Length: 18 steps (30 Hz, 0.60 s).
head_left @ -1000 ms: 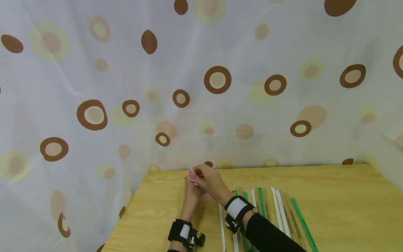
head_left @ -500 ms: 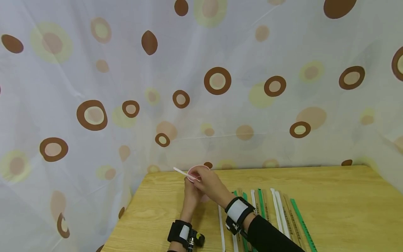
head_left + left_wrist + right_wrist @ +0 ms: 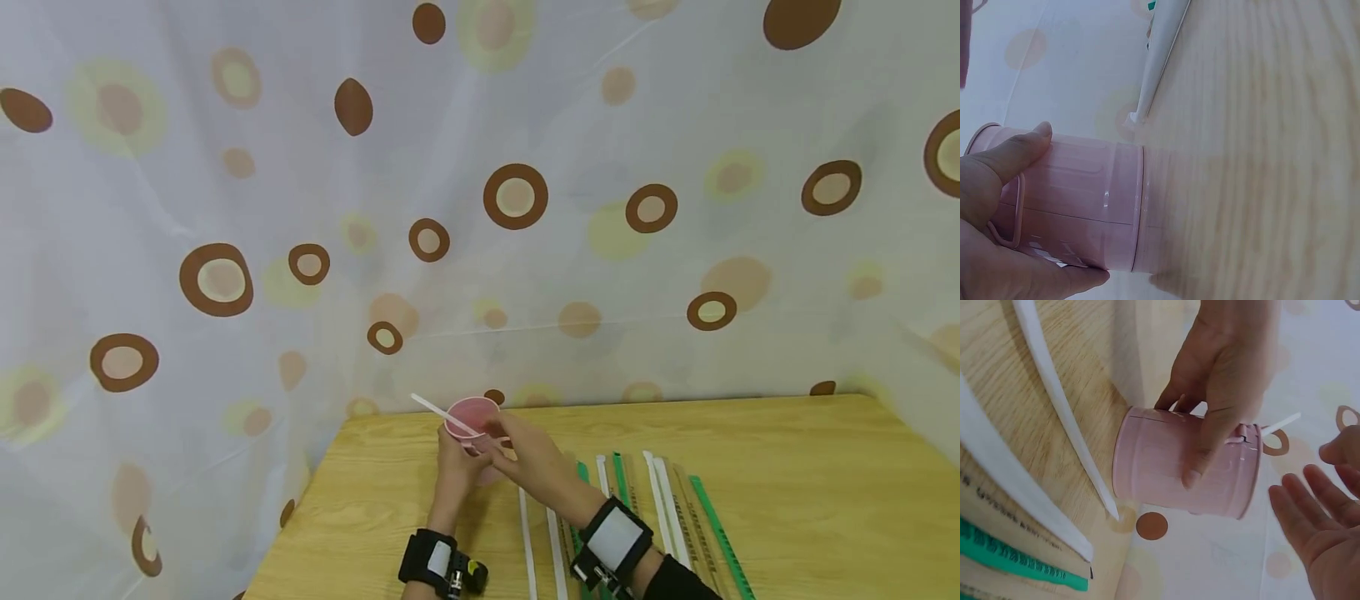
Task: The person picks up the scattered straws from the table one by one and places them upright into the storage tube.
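Note:
A small pink pail (image 3: 474, 407) with ridged sides and a wire handle is held just over the wooden table near its far edge. My left hand (image 3: 454, 468) grips it, thumb and fingers on either side of the wall, as the left wrist view shows. A slim white straw-like stick (image 3: 442, 412) leans in the pail, its upper end sticking out past the rim to the left. My right hand (image 3: 1325, 531) is beside the pail's mouth with fingers loosely spread and nothing in them; in the head view it overlaps the pail's right side.
On the wooden table (image 3: 825, 500), right of the pail, several long slim strips lie roughly side by side: white (image 3: 663, 496), brown and green (image 3: 722, 533), some with print. A spotted curtain (image 3: 600, 150) hangs behind and at the left.
The right hand had the white stick at the pail's mouth; it has let go and drawn back to the right. The stick now leans in the pail, and the pail's opening shows.

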### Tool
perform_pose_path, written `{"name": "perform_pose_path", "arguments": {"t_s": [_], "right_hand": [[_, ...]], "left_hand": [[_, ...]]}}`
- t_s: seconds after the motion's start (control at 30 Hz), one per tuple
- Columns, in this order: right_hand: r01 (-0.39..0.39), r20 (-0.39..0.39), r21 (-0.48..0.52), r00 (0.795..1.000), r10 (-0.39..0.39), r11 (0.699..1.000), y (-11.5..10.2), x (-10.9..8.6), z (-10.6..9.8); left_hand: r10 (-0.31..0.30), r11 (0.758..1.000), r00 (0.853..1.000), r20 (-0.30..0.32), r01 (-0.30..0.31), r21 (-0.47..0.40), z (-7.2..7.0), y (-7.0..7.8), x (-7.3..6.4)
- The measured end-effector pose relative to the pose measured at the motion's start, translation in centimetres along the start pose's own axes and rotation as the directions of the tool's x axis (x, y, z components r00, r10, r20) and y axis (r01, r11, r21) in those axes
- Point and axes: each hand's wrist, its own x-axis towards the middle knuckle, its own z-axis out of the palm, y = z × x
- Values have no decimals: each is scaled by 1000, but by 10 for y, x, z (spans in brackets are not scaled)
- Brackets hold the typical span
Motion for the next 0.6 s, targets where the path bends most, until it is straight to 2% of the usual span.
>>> {"name": "perform_pose_path", "arguments": {"t_s": [0.1, 0.2, 0.43, 0.6], "right_hand": [[-70, 28, -16, 997, 70, 997, 1, -13, -10], [-151, 56, -29, 987, 152, 988, 3, -28, -25], [-254, 28, -138, 965, 260, 957, 12, -60, -68], [-374, 53, -201, 919, 392, 905, 28, -81, -108]], "left_hand": [[-24, 1000, 1000, -8, 24, -12, 1, 3, -1], [-10, 1000, 1000, -15, 10, 6, 5, 4, 0], [1, 999, 1000, -28, 0, 43, 5, 4, 0], [-24, 998, 1000, -18, 25, 55, 4, 4, -4]]}}
